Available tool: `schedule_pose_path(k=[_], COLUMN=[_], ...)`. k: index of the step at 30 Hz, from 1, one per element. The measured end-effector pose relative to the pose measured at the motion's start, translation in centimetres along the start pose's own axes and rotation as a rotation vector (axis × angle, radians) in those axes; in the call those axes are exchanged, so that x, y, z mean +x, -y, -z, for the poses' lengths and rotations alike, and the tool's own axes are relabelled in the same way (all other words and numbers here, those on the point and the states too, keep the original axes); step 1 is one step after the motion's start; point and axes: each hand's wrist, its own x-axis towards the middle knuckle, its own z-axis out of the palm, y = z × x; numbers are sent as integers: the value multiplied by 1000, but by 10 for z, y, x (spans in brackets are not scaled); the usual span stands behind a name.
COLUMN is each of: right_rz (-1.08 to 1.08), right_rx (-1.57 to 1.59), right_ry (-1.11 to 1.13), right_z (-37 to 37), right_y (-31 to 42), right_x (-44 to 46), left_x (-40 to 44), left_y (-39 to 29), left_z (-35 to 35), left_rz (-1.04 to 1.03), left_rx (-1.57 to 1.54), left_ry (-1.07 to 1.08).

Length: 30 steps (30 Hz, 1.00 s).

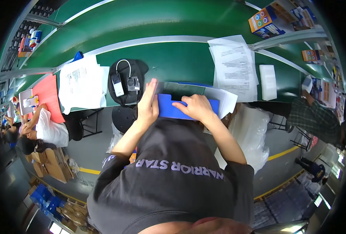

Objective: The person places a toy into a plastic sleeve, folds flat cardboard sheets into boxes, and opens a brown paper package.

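A flat blue card (171, 109) with a notched upper edge lies in front of my body at the table's front edge. My left hand (147, 105) stands along the card's left side, fingers stretched straight and pressed against that edge. Over the right part of the card sits my right hand (198, 107), thumb on top and fingers curled around its upper edge. Behind the card lie a clear plastic sheet (168, 87) and white paper (230, 102), which stick out to the right.
Left on the green table (177, 62) are a black cap (141, 67) with a small device (117, 84) on it and papers (81, 84). To the right are printed sheets (235, 66) and white foam (268, 82). Co-workers sit at both sides.
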Motion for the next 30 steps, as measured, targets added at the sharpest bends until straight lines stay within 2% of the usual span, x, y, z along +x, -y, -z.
schedule_pose_path(k=[4, 6, 9, 18, 21, 23, 26, 30], right_rz=[-30, 17, 26, -178, -176, -167, 7, -16], right_rx=[-36, -56, -80, -98, -109, -94, 44, 19], right_ry=[-106, -313, -400, -422, -468, -419, -429, -406], right_z=[5, 3, 0, -9, -5, 0, 2, -3], right_y=[-2, -4, -6, -37, -32, -23, -14, -4], right_x=[-7, -11, -17, -25, -23, -25, -25, -27], left_x=[6, 10, 11, 18, 18, 17, 17, 7], left_y=[2, -1, -2, -16, -14, -10, -10, -7], left_z=[-3, -3, -10, -26, -31, -32, -30, -34], left_rz=[-125, -159, -194, -205, -135, -74, -45, 22], left_rx=[15, 73, 67, -55, -126, -198, -186, -217], left_ry=[150, 240, 252, 463, 408, 333, 256, 164])
